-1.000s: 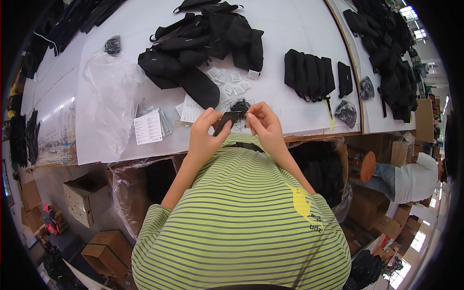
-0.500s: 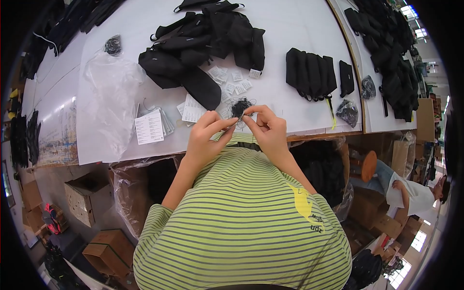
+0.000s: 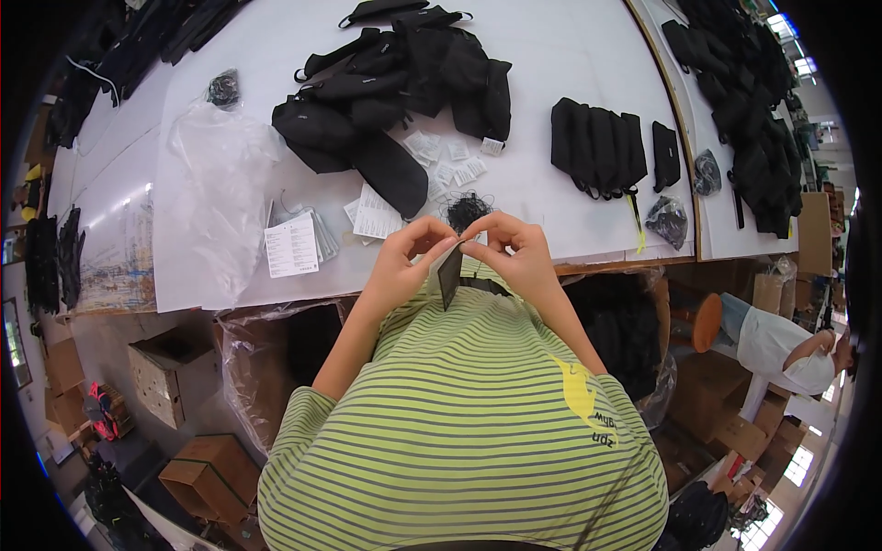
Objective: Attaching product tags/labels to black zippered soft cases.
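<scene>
A dark-faced hang tag (image 3: 448, 280) dangles below my fingertips, in front of the striped shirt. My left hand (image 3: 411, 264) is closed, pinching the tag near its top edge between thumb and forefinger. At the tag's top corner, the thumb and forefinger of my right hand (image 3: 511, 259) are pinched together. What lies between those right fingertips is too small to make out. Just beyond both hands sits a tangle of thin black strings (image 3: 467, 210). More white printed tags (image 3: 377, 213) lie beside my left hand, partly under a black pouch (image 3: 390, 174).
A stack of printed tags (image 3: 292, 246) and a crumpled clear plastic bag (image 3: 220, 184) lie left. Small white packets (image 3: 446, 156) are scattered ahead, below a heap of black pouches (image 3: 367, 87). More black pouches (image 3: 597, 147) stand in a row right. Another person (image 3: 781, 340) is far right.
The tag between my hands has turned and now hangs down with its dark face showing. My hands have shifted slightly toward me, away from the string tangle. The person at right has moved an arm.
</scene>
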`<state>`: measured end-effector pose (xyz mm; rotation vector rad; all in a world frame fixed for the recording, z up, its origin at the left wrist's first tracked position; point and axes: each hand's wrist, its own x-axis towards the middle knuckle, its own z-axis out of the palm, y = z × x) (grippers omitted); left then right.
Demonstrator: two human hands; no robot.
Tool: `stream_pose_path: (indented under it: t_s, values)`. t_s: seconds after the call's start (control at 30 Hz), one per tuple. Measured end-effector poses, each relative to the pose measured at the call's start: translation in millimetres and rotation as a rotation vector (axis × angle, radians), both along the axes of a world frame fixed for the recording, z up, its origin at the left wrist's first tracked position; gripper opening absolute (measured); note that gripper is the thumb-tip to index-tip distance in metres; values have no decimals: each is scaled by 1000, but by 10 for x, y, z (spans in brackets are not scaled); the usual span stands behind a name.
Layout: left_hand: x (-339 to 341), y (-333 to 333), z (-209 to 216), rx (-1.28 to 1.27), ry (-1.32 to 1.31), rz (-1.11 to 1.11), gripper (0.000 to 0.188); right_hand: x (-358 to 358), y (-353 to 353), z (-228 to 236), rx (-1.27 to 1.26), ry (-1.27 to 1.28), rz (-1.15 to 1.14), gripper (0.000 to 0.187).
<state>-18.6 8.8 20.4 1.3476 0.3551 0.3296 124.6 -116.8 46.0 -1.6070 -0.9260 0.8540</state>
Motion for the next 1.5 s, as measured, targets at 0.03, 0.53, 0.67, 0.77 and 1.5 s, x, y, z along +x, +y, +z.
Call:
stream_pose_path:
  t_s: [0.03,0.53,0.67,0.77,1.5]
  values:
    - [11,3,13,44,-37,21,9,26,9,-8,-5,88,42,13]
    - [906,1908,-764,1520,878,137,92,319,157,-172,-2,539,-97,12]
    - [1059,2392,-1068,1481,662,103,58,345,148,-232,-7,546,-122,13]
    - [1205,2457,-779,1409,482,349,35,335,87,-224,-5,566,-180,13]
    - [-59,771,-1115,1027,327,375,22,263,-253,-705,-127,411,-288,11]
